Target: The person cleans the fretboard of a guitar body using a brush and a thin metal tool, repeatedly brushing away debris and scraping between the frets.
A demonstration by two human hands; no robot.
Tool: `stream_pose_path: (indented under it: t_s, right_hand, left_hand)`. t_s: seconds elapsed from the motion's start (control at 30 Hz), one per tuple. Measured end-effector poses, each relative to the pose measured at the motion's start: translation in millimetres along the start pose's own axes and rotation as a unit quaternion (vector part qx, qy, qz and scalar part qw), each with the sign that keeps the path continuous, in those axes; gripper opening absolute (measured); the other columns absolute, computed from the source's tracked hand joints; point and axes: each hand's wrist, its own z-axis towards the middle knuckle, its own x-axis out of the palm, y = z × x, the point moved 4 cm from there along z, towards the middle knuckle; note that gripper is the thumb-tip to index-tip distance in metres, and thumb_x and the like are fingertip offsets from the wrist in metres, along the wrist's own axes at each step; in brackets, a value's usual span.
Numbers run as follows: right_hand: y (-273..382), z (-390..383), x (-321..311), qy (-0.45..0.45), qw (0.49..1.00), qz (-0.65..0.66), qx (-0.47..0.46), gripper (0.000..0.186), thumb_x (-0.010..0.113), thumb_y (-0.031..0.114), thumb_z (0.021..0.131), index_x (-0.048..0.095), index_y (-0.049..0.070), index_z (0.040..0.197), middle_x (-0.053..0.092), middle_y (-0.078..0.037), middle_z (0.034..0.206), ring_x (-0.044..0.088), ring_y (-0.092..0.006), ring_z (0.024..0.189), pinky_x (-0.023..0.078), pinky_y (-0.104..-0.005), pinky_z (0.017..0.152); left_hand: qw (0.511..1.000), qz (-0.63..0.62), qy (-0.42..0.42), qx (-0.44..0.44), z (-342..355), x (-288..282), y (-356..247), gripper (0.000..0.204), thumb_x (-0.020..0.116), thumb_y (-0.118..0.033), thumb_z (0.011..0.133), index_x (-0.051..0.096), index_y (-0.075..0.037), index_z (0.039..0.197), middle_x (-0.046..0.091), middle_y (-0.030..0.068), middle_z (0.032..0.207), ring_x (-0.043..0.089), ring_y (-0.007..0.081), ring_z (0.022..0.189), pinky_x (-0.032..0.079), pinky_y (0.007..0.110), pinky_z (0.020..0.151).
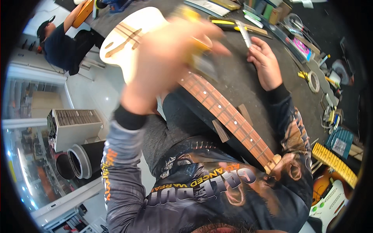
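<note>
An electric guitar with a pale wooden body [149, 16] and a dark fretboard [219, 106] lies diagonally, its headstock end near my right arm. Over the joint of body and neck is my left hand [151, 58], smeared by motion. Its fingers are around a blurred yellow tool [196, 48] with a greyish flat end; the kind is unclear. Beyond the neck, my right hand [266, 64] pinches a narrow pale strip [244, 34] like a small ruler, raised above the dark bench. Two small wood pieces [221, 131] flank the fretboard.
On the dark bench [237, 77] lie a yellow-and-black tool [223, 24], a tape roll [313, 81] and several small items along the right. A pale guitar neck [335, 164] and white guitar part [330, 207] stand lower right. Another person [56, 44] sits far left.
</note>
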Motion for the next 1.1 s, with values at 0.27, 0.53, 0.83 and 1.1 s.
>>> stream_pose_path:
  t_s: [0.27, 0.53, 0.83, 1.1]
  right_hand:
    - [83.7, -7.5, 3.5, 0.104, 0.991, -0.082, -0.013, 0.044, 0.073, 0.014, 0.116, 0.065, -0.002, 0.157, 0.069, -0.001, 0.124, 0.063, -0.0123, 0.111, 0.050, -0.0318, 0.102]
    - [102.3, -35.0, 44.9, 0.116, 0.953, -0.282, -0.002, 0.012, 0.073, 0.005, 0.114, 0.071, -0.001, 0.124, 0.068, 0.000, 0.118, 0.065, -0.0112, 0.109, 0.051, -0.0290, 0.103]
    - [92.8, 2.5, 163.3, 0.293, 0.777, -0.499, -0.248, 0.021, 0.084, -0.002, 0.091, 0.076, 0.006, 0.109, 0.070, -0.009, 0.105, 0.068, -0.0351, 0.105, 0.053, -0.0461, 0.092]
    - [68.3, 32.3, 197.4, 0.363, 0.760, -0.462, -0.278, 0.028, 0.091, 0.001, 0.087, 0.079, 0.011, 0.110, 0.073, -0.004, 0.108, 0.067, -0.0317, 0.106, 0.050, -0.0447, 0.096]
  left_hand:
    - [0.974, 0.010, 0.219, 0.057, 2.0, 184.1, -103.7, 0.008, 0.077, -0.020, 0.096, 0.078, -0.012, 0.095, 0.079, 0.0029, 0.088, 0.082, 0.0255, 0.092, 0.063, 0.043, 0.086]
    - [0.963, -0.199, 0.155, 0.099, -11.6, 98.5, -107.3, 0.012, 0.074, -0.019, 0.095, 0.070, -0.009, 0.098, 0.067, 0.0022, 0.099, 0.072, 0.0208, 0.103, 0.054, 0.034, 0.085]
    - [0.967, 0.020, -0.013, -0.253, -58.6, -28.0, 19.0, 0.045, 0.094, -0.007, 0.087, 0.081, -0.001, 0.130, 0.074, 0.0165, 0.123, 0.068, 0.0345, 0.108, 0.057, 0.044, 0.096]
    - [0.954, 0.045, 0.042, -0.294, -94.5, -4.2, 26.8, 0.026, 0.097, -0.003, 0.085, 0.086, -0.006, 0.109, 0.070, 0.0066, 0.099, 0.061, 0.0298, 0.095, 0.050, 0.044, 0.083]
